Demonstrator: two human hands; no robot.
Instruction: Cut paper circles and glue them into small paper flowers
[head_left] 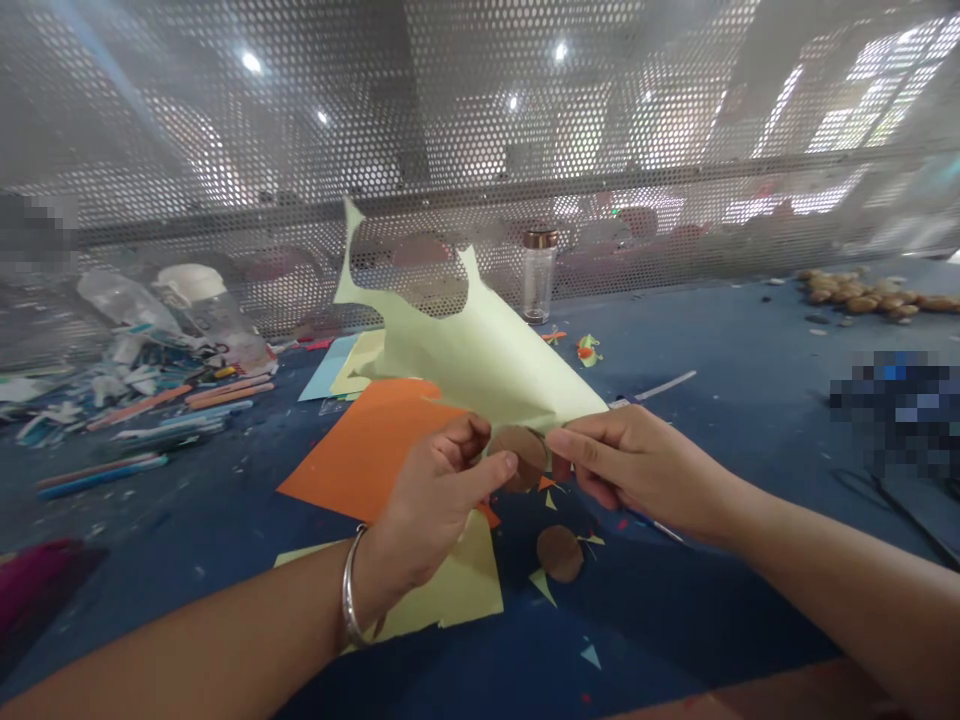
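Observation:
My left hand [439, 500], with a silver bangle at the wrist, is closed on a round brown disc [523, 460], its thumb lying across the disc's face. The disc rests against the lower edge of a light green paper sheet [480, 355] whose far edge has curved cut-outs. My right hand [619, 455] pinches that sheet's near right corner between thumb and fingers. Below the hands, a second brown disc [560, 554] lies on the blue table among small paper scraps. An orange sheet [360, 450] and a pale yellow-green sheet [465, 580] lie partly under my left hand and forearm.
A glass jar with a copper-coloured lid [539, 275] stands before the perforated metal panel [450, 150]. Pens [187, 425], scraps and a white-capped bottle [214, 310] crowd the left. A pile of peanut-like brown pieces [862, 293] lies at the far right.

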